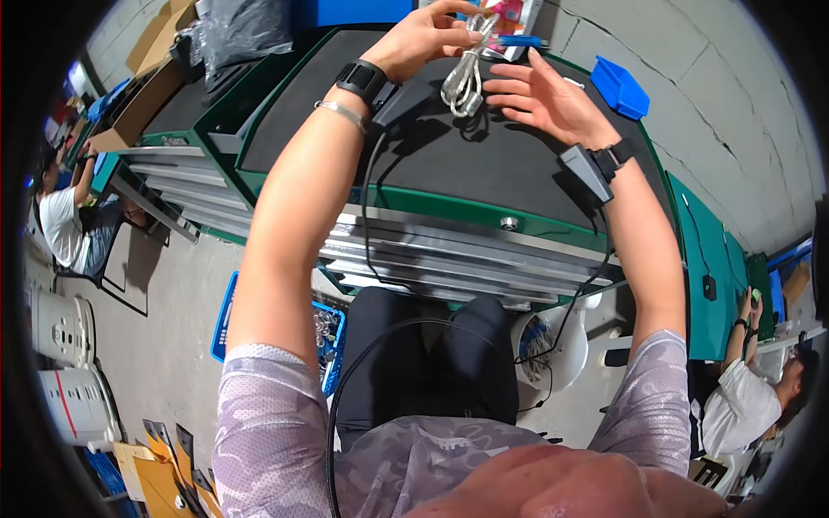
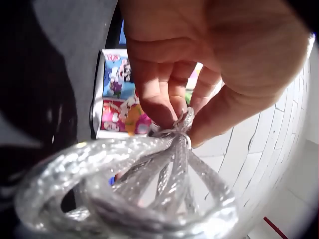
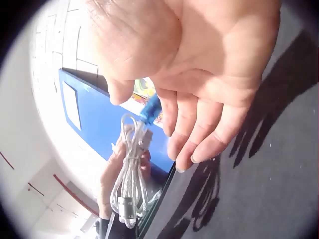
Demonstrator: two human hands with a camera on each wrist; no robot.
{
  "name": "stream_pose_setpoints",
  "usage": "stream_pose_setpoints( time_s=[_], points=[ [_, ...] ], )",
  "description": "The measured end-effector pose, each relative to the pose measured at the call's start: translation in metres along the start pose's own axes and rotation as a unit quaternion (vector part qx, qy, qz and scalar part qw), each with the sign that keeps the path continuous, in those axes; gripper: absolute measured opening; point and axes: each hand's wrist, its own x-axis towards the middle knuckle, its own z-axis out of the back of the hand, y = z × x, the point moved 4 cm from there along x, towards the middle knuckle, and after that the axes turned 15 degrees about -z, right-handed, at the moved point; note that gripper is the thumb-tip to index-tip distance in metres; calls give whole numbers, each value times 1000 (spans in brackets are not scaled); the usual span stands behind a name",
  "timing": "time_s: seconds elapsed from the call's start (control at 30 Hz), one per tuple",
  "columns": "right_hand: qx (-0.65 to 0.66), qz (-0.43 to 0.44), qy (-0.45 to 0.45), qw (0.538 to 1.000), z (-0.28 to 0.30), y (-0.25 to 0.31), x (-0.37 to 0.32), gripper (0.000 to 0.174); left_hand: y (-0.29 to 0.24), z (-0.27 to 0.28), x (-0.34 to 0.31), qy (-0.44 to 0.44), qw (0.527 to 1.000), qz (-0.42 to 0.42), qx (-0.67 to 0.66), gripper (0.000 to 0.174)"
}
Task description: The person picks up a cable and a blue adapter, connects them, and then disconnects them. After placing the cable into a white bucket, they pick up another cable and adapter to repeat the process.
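Note:
A coiled, clear silvery cable (image 1: pixel 464 82) hangs in a tied bundle over the dark mat. My left hand (image 1: pixel 421 41) pinches it near its tie between thumb and fingers, as the left wrist view shows close up. From the upper end of the bundle sticks a blue plug (image 3: pixel 150 110). At the lower end hangs a metal connector (image 3: pixel 126 208) with a clear tip. My right hand (image 1: pixel 553 102) is beside the bundle, palm towards it, fingers extended and holding nothing. In the right wrist view its fingertips are apart from the cable.
A dark mat (image 1: pixel 518 164) covers the green drawer cabinet. Behind the hands is a colourful printed packet (image 2: pixel 119 94); a blue bin (image 1: pixel 620 89) lies at the back right. Below are a blue basket (image 1: pixel 226 315) and a white bucket (image 1: pixel 570 354). Other people sit at both sides.

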Motion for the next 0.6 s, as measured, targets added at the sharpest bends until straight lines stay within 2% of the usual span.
stream_pose_setpoints(
  time_s=[0.03,0.1,0.2,0.23,0.43,0.5,0.53,0.6],
  points=[
    [53,2,22,998,1,-6,5,59,-2,-12,0,22,1000,0,0,45],
    [60,39,57,996,0,-12,9,52,-1,-30,-3,78,997,6,4,44],
    [25,63,25,997,2,-18,10,44,7,-38,-5,113,992,22,-57,42],
    [32,61,22,997,4,-20,10,42,4,-40,-8,94,991,55,-75,40],
    [64,109,14,992,11,-9,-4,41,9,-45,-6,98,989,52,-102,38],
    [59,120,23,991,24,-7,-1,40,5,-48,-5,35,997,52,-38,37],
    [82,135,53,986,27,-5,-3,38,6,-48,-2,42,996,11,75,39],
    [102,153,42,982,31,-5,-3,37,10,-49,8,55,994,26,95,38]
  ],
)
